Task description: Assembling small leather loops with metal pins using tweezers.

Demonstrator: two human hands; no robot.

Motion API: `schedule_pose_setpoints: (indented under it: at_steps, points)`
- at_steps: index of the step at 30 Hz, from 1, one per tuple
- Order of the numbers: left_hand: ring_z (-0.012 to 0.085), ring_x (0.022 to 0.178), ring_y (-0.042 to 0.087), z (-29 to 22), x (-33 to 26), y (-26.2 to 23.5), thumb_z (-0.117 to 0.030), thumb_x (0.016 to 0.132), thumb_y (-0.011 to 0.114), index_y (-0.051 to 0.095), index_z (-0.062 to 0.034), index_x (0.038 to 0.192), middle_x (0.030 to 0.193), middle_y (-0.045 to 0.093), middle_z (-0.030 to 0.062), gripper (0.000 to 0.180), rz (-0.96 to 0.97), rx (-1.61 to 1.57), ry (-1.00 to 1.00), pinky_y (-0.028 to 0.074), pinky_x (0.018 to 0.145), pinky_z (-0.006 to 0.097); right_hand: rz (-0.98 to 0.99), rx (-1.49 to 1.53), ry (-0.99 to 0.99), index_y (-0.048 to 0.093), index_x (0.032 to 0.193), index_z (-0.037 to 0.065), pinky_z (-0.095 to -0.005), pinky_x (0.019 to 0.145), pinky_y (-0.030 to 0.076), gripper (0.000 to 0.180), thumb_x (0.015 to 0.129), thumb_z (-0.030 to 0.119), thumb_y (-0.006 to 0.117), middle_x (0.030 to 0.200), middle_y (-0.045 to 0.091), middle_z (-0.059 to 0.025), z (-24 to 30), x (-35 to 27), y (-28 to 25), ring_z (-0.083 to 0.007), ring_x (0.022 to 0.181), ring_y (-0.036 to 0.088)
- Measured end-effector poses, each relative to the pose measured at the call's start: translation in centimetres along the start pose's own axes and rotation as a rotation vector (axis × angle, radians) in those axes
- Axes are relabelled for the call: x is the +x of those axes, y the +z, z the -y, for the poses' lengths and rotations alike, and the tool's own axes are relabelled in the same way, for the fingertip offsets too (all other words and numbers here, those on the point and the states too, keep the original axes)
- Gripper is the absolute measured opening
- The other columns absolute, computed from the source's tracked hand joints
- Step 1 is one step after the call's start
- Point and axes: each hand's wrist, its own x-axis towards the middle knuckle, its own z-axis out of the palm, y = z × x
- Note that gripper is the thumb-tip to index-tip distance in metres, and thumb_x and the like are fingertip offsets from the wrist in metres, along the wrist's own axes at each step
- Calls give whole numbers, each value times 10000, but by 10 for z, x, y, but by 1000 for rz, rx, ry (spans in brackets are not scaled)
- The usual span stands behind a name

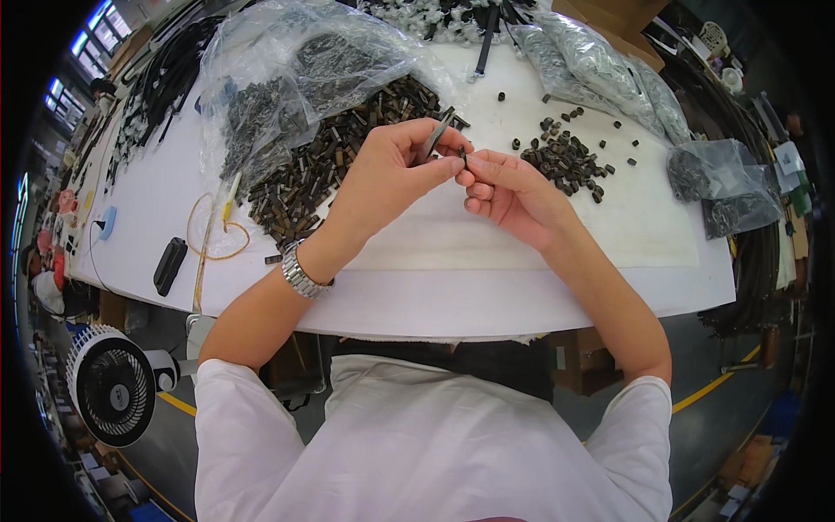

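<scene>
A small dark piece (463, 157) is above the white table (513, 300) — the right hand (519, 193) pinches it, fingertips meeting those of the left hand (391, 165), which clasps a slim metal tool (436, 136). Left lies a large heap of brownish-black pieces (291, 193); right, a smaller dark pile (565, 163).

You in a white T-shirt (452, 444) and a silver link watchband (304, 271)
Its loose fabric creases softly; both short sleeves (239, 426) leave your forearms (600, 278) bare, and the band's shiny metal links circle your left wrist (320, 250).
</scene>
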Motion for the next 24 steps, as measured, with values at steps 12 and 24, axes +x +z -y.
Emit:
schedule_pose_setpoints:
  at_steps: [12, 24]
  points:
    - [17, 655, 439, 1, -1, 2, -102, 870, 711, 772, 2, 1028, 706, 584, -63, 199, -20, 9, -74, 347, 580, 230, -83, -78, -36, 689, 1081, 29, -279, 781, 620, 147, 1041, 171, 692, 962, 733, -41, -9, -1, 2, -65, 754, 666]
    - [23, 638, 382, 5, -3, 8, -82, 871, 717, 755, 7, 994, 706, 553, -52, 156, -153, 104, 59, 302, 561, 249, -326, -724, -343, 654, 1108, -68, -252, 701, 587, 174, 1008, 71, 684, 974, 771, -130, -13, -4, 40, -117, 728, 699]
